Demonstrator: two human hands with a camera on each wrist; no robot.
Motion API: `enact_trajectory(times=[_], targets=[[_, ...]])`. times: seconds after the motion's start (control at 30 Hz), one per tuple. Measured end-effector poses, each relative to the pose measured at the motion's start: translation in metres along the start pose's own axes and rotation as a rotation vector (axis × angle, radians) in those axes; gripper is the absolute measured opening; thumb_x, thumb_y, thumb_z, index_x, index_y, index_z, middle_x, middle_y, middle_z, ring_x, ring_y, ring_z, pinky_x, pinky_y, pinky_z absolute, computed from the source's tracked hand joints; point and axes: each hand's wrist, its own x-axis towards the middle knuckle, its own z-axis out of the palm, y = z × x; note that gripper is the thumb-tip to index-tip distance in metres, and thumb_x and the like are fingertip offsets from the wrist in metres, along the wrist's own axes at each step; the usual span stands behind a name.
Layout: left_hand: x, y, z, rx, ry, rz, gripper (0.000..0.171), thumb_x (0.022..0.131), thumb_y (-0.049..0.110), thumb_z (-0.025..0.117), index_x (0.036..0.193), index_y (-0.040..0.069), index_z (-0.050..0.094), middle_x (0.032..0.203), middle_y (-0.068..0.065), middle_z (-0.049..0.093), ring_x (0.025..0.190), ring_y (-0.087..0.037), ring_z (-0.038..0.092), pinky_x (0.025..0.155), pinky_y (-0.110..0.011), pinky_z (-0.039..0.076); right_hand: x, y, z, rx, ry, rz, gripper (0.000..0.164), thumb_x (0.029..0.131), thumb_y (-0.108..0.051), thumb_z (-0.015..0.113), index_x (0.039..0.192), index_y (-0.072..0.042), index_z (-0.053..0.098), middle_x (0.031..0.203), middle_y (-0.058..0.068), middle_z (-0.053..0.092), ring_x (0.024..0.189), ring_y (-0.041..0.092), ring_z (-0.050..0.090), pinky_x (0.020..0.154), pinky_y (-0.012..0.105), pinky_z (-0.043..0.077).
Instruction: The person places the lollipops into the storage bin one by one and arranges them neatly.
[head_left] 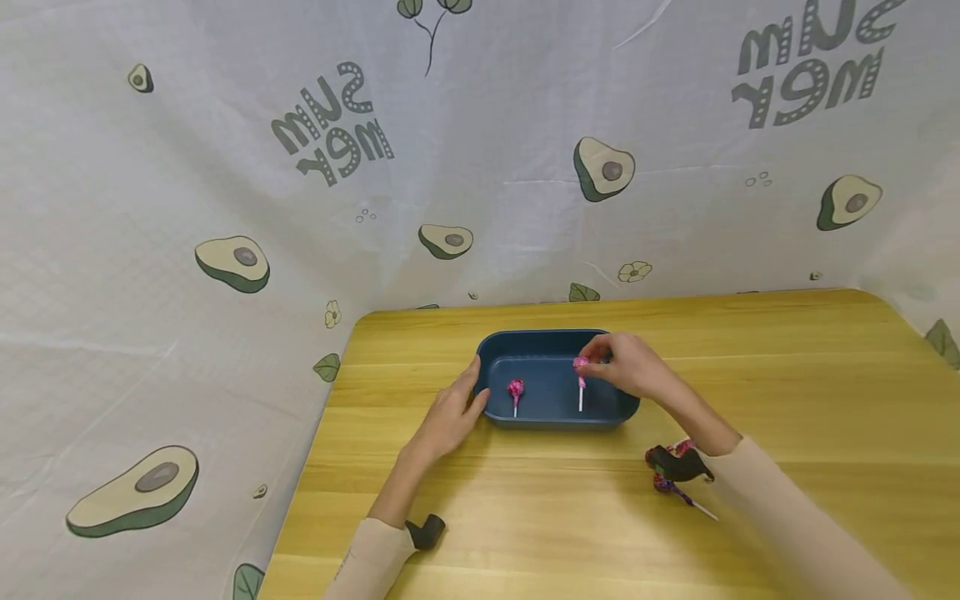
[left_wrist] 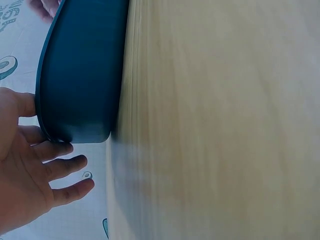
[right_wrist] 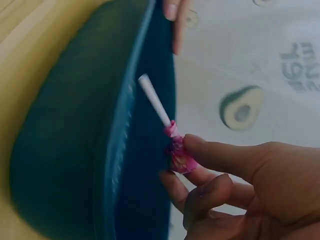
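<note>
A dark blue rectangular tray [head_left: 543, 425] stands on the table. My left hand [head_left: 448, 412] touches its left end; in the left wrist view its fingers [left_wrist: 67, 167] are spread and mostly straight, with the fingertips against the wall. My right hand [head_left: 628, 362] pinches a pink-wrapped lollipop [head_left: 581, 375] by its candy head between thumb and fingers, over the right part of the tray. The white stick [right_wrist: 155, 101] points away from the fingers in the right wrist view. Another pink lollipop [head_left: 515, 389] lies inside the tray on the left.
Several wrapped lollipops [head_left: 663, 483] lie on the wooden table [head_left: 525, 517], right of the tray and partly hidden by the right wrist's black camera mount [head_left: 677, 463]. A white avocado-print cloth [head_left: 510, 150] hangs behind and to the left of the table.
</note>
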Motion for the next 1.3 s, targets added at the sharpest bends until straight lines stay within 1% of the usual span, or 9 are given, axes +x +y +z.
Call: enact_trajectory(times=[0.1, 0.27, 0.43, 0.5, 0.6, 0.77, 0.97, 1.17, 1.3], targets=[[0.000, 0.001, 0.000, -0.001, -0.002, 0.001, 0.064, 0.111, 0.024, 0.050, 0.164, 0.002, 0.022, 0.170, -0.012, 0.027, 0.157, -0.027, 0.030, 0.128, -0.044, 0.031, 0.018, -0.008, 0.017, -0.038, -0.040, -0.009, 0.021, 0.096, -0.020, 0.075, 0.106, -0.002, 0.076, 0.085, 0.010, 0.071, 0.067, 0.017, 0.057, 0.059, 0.027, 0.044], [0.000, 0.002, -0.001, -0.003, -0.010, -0.003, 0.064, 0.111, 0.026, 0.049, 0.164, 0.004, 0.021, 0.170, -0.011, 0.026, 0.157, -0.026, 0.030, 0.128, -0.043, 0.031, 0.040, -0.024, 0.036, -0.121, -0.113, 0.070, 0.020, 0.092, -0.025, 0.079, 0.102, -0.007, 0.079, 0.092, 0.008, 0.076, 0.070, 0.017, 0.061, 0.056, 0.028, 0.044], [0.001, 0.002, -0.001, 0.006, -0.016, -0.002, 0.064, 0.111, 0.028, 0.048, 0.164, 0.004, 0.021, 0.171, -0.011, 0.026, 0.158, -0.025, 0.029, 0.128, -0.043, 0.031, 0.053, -0.034, 0.046, -0.164, -0.202, 0.117, 0.017, 0.091, -0.025, 0.081, 0.096, -0.009, 0.078, 0.091, 0.009, 0.076, 0.057, 0.016, 0.066, 0.056, 0.032, 0.050], [0.002, 0.002, -0.001, 0.007, -0.017, 0.000, 0.064, 0.111, 0.028, 0.047, 0.164, 0.003, 0.022, 0.171, -0.011, 0.025, 0.158, -0.025, 0.029, 0.128, -0.043, 0.031, 0.056, -0.036, 0.048, -0.176, -0.222, 0.118, 0.017, 0.089, -0.025, 0.082, 0.094, -0.009, 0.077, 0.087, 0.008, 0.074, 0.053, 0.016, 0.066, 0.058, 0.034, 0.052], [0.002, 0.002, -0.001, 0.013, -0.021, 0.003, 0.063, 0.112, 0.028, 0.047, 0.164, 0.003, 0.022, 0.171, -0.011, 0.025, 0.157, -0.025, 0.029, 0.128, -0.043, 0.031, 0.060, -0.037, 0.052, -0.186, -0.240, 0.141, 0.016, 0.088, -0.025, 0.083, 0.093, -0.012, 0.076, 0.085, 0.004, 0.073, 0.054, 0.015, 0.065, 0.063, 0.035, 0.050], [0.002, 0.002, -0.001, 0.013, -0.026, 0.001, 0.064, 0.112, 0.029, 0.047, 0.164, 0.003, 0.022, 0.171, -0.011, 0.025, 0.157, -0.026, 0.030, 0.128, -0.043, 0.031, 0.062, -0.037, 0.056, -0.177, -0.267, 0.157, 0.015, 0.090, -0.025, 0.082, 0.092, -0.013, 0.075, 0.078, 0.001, 0.073, 0.055, 0.015, 0.064, 0.063, 0.034, 0.049], [0.001, 0.001, -0.001, 0.016, -0.007, 0.011, 0.063, 0.111, 0.026, 0.048, 0.163, -0.001, 0.024, 0.170, -0.015, 0.027, 0.156, -0.030, 0.032, 0.127, -0.047, 0.033, 0.063, -0.039, 0.060, -0.165, -0.268, 0.132, 0.016, 0.090, -0.024, 0.081, 0.088, -0.010, 0.074, 0.077, 0.003, 0.075, 0.053, 0.014, 0.062, 0.063, 0.033, 0.047], [0.001, -0.001, -0.002, 0.020, -0.016, -0.014, 0.064, 0.112, 0.029, 0.047, 0.164, 0.003, 0.021, 0.171, -0.011, 0.025, 0.157, -0.026, 0.030, 0.128, -0.043, 0.030, 0.066, -0.041, 0.064, -0.163, -0.261, 0.132, 0.017, 0.090, -0.024, 0.082, 0.085, -0.011, 0.073, 0.075, 0.002, 0.075, 0.050, 0.014, 0.061, 0.064, 0.033, 0.048], [0.001, -0.001, -0.002, 0.018, -0.001, -0.004, 0.064, 0.111, 0.027, 0.048, 0.164, 0.002, 0.022, 0.170, -0.013, 0.028, 0.156, -0.027, 0.032, 0.127, -0.045, 0.032, 0.068, -0.043, 0.067, -0.151, -0.262, 0.128, 0.017, 0.091, -0.023, 0.081, 0.084, -0.011, 0.072, 0.076, 0.003, 0.075, 0.050, 0.015, 0.062, 0.061, 0.033, 0.052]])
